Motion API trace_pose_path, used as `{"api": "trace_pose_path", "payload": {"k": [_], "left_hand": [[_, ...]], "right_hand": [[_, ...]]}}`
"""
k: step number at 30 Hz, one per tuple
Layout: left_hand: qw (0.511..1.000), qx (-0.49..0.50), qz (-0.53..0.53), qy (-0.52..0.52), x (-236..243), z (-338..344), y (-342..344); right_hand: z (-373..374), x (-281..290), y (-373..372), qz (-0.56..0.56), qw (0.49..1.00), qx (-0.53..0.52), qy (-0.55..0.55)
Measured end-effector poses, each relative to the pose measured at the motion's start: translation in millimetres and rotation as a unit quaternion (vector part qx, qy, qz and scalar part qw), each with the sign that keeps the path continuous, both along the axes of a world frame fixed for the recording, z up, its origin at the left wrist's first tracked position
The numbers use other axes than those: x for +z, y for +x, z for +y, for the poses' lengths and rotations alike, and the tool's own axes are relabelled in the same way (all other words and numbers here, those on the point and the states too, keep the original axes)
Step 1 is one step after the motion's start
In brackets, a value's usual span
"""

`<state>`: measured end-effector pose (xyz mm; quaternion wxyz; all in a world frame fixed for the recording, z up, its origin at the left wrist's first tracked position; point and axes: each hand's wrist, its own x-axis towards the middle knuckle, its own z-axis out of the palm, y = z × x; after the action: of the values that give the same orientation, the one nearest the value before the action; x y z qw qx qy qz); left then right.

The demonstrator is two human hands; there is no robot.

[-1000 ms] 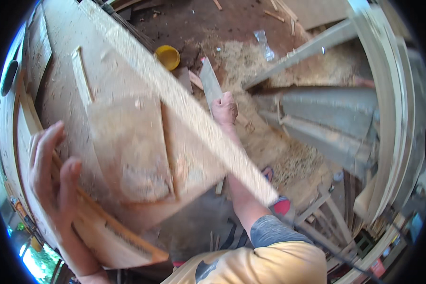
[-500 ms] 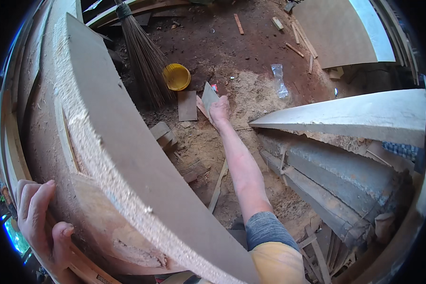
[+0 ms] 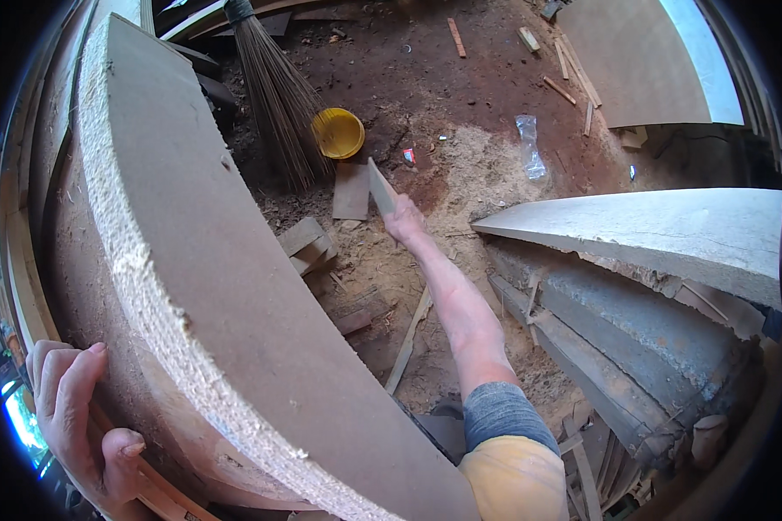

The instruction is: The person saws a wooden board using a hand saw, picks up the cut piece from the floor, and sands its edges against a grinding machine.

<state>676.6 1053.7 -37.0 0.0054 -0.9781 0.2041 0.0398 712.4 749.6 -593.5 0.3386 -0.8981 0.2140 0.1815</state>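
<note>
Chipboard offcut, small, thin, pinched in right hand at frame centre, arm stretched down toward sawdust-strewn floor. Left hand at lower left, fingers wrapped on edge of large curved brown board filling left half; rough pale edge faces camera. Yellow bucket upper centre on floor, contents not discernible, touching broom bristles. Clear crumpled plastic bag upper right of centre. Small red-blue wrapper just beside offcut. Grey stacked boards at right.
</note>
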Motion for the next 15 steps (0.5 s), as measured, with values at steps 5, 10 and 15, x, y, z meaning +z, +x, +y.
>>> {"api": "trace_pose_path", "payload": {"k": [5,10,15], "left_hand": [[1.000,-0.002,0.008,-0.009,1,-1,-2],[1.000,0.003,0.016,-0.015,1,-1,-5],[1.000,-0.001,0.008,0.011,2,2,-8]], "right_hand": [[-2,17,-81,0.097,0.950,0.261,0.142],[-9,17,-76,-0.027,0.990,0.104,0.095],[9,-5,-3,-0.016,0.999,-0.033,0.013]]}}
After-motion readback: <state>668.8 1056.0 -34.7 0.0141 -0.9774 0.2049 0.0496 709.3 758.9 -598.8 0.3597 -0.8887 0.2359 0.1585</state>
